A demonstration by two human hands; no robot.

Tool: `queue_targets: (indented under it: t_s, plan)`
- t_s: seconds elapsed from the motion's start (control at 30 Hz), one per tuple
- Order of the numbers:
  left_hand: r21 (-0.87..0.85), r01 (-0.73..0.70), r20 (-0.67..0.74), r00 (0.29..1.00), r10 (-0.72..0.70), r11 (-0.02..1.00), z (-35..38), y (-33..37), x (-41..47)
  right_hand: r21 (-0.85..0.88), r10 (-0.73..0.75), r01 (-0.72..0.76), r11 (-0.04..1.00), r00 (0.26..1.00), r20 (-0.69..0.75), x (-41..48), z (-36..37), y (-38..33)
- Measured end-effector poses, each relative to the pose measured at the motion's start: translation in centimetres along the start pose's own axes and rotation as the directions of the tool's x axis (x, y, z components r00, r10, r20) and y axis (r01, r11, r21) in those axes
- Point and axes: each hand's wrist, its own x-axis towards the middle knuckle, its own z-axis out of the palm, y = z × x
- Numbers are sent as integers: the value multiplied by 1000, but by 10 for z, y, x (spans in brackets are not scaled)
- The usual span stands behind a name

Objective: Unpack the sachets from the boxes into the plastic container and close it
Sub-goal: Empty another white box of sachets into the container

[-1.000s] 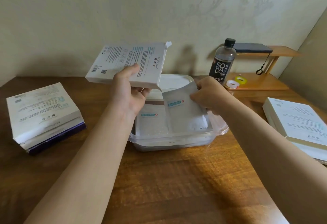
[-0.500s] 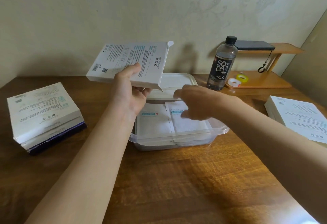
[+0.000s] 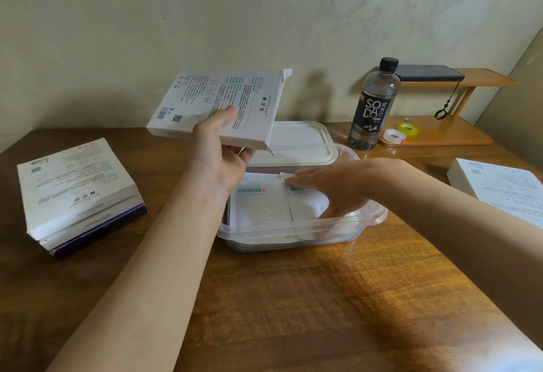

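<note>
We hold an open box (image 3: 217, 107) up with one hand and lay the other on the sachets in the container (image 3: 264, 239).

Our left hand (image 3: 219, 163) grasps the box above the container's far left corner, thumb on its printed face and fingers beneath, its open flap end pointing right. Our right hand (image 3: 332, 186) is released, fingers straight, lying flat on the right sachet (image 3: 305, 205). That sachet lies inside the clear container and overlaps the left sachet (image 3: 258, 207) beside it. The lid (image 3: 296, 142) lies just behind the container on the table (image 3: 293, 298). A stack of boxes (image 3: 73, 189) sits well apart at our left, another box (image 3: 499, 186) at our right, and a bottle (image 3: 374, 107) stands behind the lid to the right.
</note>
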Motion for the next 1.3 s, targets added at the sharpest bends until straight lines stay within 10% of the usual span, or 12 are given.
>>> queue_targets:
  t_s: [1.13,1.3]
  plan:
    - [14,38,-4,999,-38,999,1,1,-2,23,0,1,1000,1000,-26,3,1,-12]
    - [52,24,14,1000,-24,998,0,4,0,377,131,55,924,884,-449,-18,-28,-5]
